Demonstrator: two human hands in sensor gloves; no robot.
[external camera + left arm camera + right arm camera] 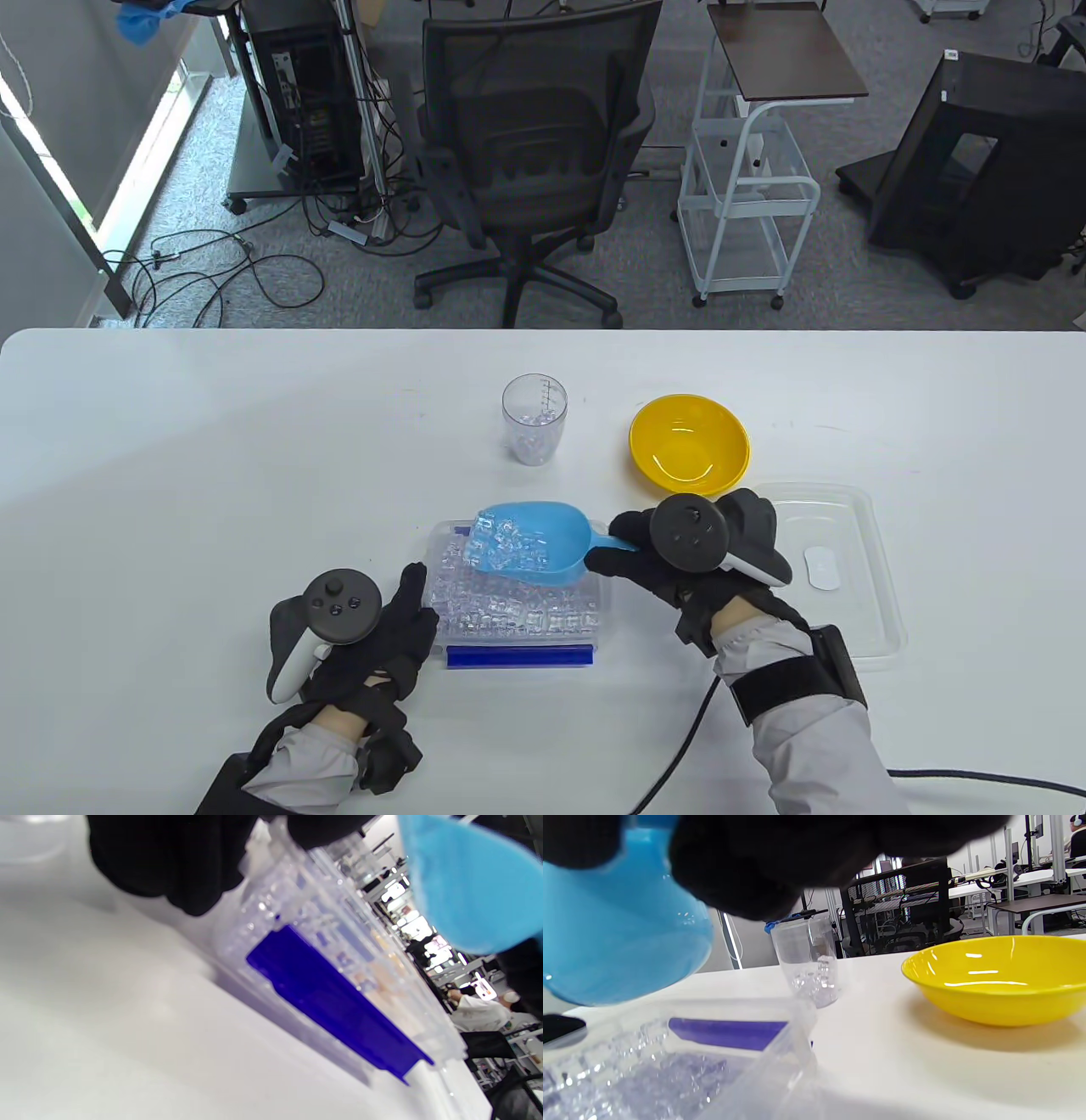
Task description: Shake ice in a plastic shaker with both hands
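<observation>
A clear plastic shaker cup (534, 418) stands upright in the middle of the table with some ice in its bottom; it also shows in the right wrist view (808, 961). A clear ice container (517, 609) with blue clips lies near the front. My right hand (670, 556) grips the handle of a blue scoop (530, 542) loaded with ice cubes, held just above the container. My left hand (399, 620) rests its fingers against the container's left edge (271, 912). The scoop's underside shows in both wrist views (623, 929) (466, 887).
A yellow bowl (689, 443) sits right of the shaker cup, also in the right wrist view (997, 978). The clear container lid (848, 586) lies to the right of my right hand. A cable (679, 764) trails off the front edge.
</observation>
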